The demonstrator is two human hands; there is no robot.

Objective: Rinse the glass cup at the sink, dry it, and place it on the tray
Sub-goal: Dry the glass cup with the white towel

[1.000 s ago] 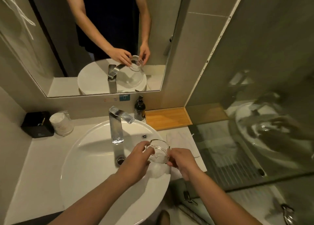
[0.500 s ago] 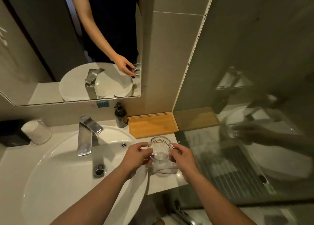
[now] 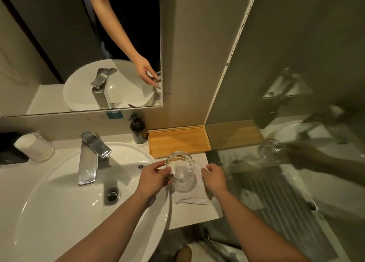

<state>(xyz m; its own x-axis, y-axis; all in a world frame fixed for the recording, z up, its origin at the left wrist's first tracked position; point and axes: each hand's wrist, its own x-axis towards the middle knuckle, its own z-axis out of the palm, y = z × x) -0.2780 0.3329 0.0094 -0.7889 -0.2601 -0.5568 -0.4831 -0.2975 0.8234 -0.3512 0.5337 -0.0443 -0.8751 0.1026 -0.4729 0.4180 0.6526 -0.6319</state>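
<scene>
The glass cup [image 3: 180, 166] is now off the basin and over the folded white towel [image 3: 190, 194] on the surface, just in front of the wooden tray [image 3: 177, 141]. A sec ago you had it w/ both hands over the sink [image 3: 59, 202]; half a sec ago both hands were on it beside the basin. Now your right hand [image 3: 214, 177] has let go: it sits just right of the cup, fingers loosely curled, holding nothing, a clear gap btwn them and the glass. Your left hand [image 3: 153, 179] alone has the cup, thumb and fingertips [image 3: 167, 170] pinched on its left wall near the rim. Can't tell if the base touches the towel or hangs just above it.

Meaning, as I read it: rinse looks done, tap [image 3: 92, 155] isn't running, and you're at the drying step. The free right hand is well placed to take the towel.

Outward: soap bottle [image 3: 138, 131] stands left of the tray, wrapped cups [image 3: 33, 148] far left by the wall.
</scene>
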